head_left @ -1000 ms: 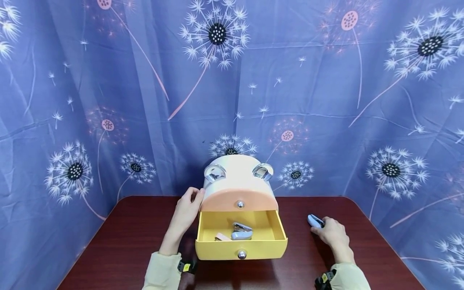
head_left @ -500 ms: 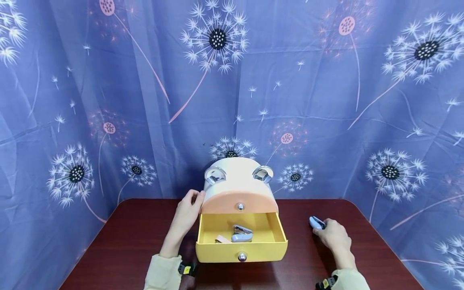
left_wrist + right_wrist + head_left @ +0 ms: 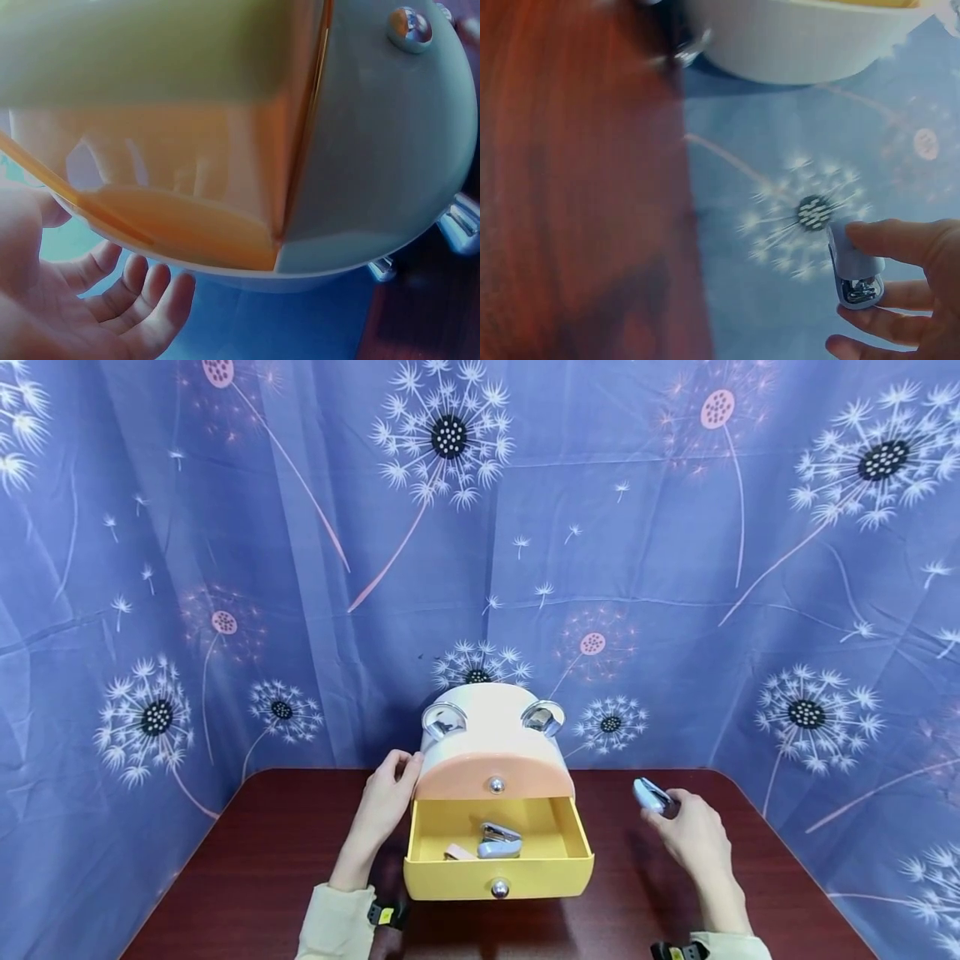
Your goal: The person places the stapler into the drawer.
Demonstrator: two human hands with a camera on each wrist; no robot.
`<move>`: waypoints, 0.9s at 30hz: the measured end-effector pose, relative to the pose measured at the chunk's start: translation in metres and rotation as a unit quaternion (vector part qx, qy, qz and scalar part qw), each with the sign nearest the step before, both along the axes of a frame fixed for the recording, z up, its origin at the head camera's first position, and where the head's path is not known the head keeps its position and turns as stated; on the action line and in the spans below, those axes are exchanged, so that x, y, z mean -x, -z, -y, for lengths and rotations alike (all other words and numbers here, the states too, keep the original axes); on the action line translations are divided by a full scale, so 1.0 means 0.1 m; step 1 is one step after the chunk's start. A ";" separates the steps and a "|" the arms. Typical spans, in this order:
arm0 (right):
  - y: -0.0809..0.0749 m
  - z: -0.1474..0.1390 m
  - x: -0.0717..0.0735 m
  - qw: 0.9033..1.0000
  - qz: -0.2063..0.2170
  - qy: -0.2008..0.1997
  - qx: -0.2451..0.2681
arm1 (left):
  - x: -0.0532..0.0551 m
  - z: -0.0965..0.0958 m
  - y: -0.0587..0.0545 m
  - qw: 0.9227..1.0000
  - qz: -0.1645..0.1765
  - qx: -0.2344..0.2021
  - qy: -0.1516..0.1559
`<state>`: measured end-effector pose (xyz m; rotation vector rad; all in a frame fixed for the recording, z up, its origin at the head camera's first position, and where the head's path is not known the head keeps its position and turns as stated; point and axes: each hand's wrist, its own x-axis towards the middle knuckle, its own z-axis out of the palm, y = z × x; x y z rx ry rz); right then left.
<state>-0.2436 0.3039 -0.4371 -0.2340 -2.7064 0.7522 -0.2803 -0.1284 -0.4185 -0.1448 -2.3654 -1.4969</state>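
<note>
My right hand [image 3: 696,833] pinches a small light-blue stapler [image 3: 649,795] between thumb and fingers, held above the table's right side. In the right wrist view the thumb presses on top of the stapler [image 3: 853,259], whose metal end faces the camera. Loosely bent, the fingers of my left hand [image 3: 386,797] touch the left side of a white desktop drawer box [image 3: 491,714]. Its yellow lower drawer [image 3: 498,878] is pulled out. Inside that drawer lie a second light-blue stapler [image 3: 500,842] and a small pink piece [image 3: 459,852], partly hidden by the front wall.
The box's peach upper drawer [image 3: 457,777] is closed and has a round silver knob [image 3: 497,785]. Two shiny silver rings [image 3: 445,721] stick out from the top front. A dark red table [image 3: 262,860] carries everything, with a blue dandelion-print curtain [image 3: 637,552] behind it.
My right hand has risen from the tabletop, lifting the light-blue stapler with it. My left hand stays against the box, and the drawer stands as before.
</note>
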 end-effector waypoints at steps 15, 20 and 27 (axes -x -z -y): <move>-0.48 0.38 -0.38 0.992 -0.113 -0.052 -0.024 | 0.02 0.00 0.02 1.000 -0.005 0.004 -0.002; -0.54 0.54 -0.48 0.982 -0.158 -0.101 -0.036 | 0.01 0.00 0.01 1.000 -0.008 0.009 -0.004; -0.58 0.78 -0.53 0.969 -0.178 -0.163 -0.048 | 0.00 0.00 0.00 1.000 -0.001 0.006 -0.007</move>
